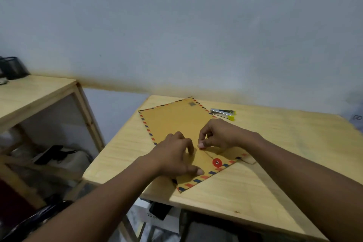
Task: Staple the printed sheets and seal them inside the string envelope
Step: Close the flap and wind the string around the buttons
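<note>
Seemingly the sealing is underway: the string envelope (176,124) lies on the surface (275,153), flap closed, printed sheets out of sight, presumably inside. The left hand (174,157) presses flat on it, holding nothing. The right hand (218,135) pinches the string (208,154) just beyond the red button (217,162). The stapler (224,113) rests farther off. Winding remains.

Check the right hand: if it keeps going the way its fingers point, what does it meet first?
The right hand points leftward, pinching the string. Straight on, it would likely meet the left hand fingers pressing the envelope; depth is unclear.
</note>
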